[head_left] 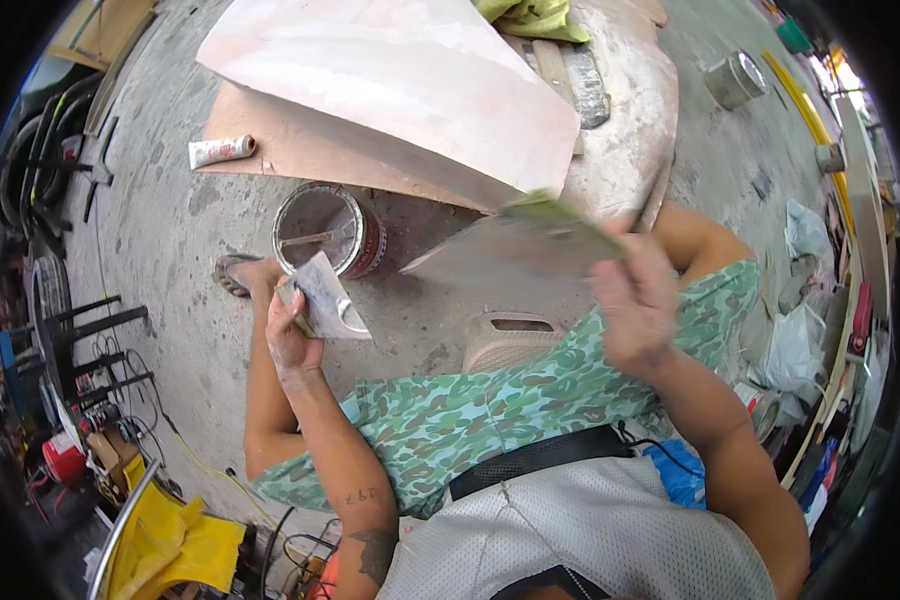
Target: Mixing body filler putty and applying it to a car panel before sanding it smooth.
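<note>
My left hand (296, 338) is closed round a putty spreader (332, 305), a thin flat blade with a pale dab of paste near its edge. Larger and smeared by motion, a flat grey board (515, 262) with a greenish edge is gripped at its right end by my right hand (638, 305). Just beyond the spreader stands an open round tin (370, 245) with a stick (308, 239) across its inside. A big pale panel (400, 85), coated in whitish patches, lies ahead of both hands; the board's far edge overlaps its near corner in view.
A brown sheet (300, 140) under the panel carries a white tube (222, 151). Farther right are a dusty sanding block (588, 90), a yellow-green cloth (535, 18) and a metal can (736, 80). Cables and tools crowd the left; plastic bags (798, 350) lie at the right.
</note>
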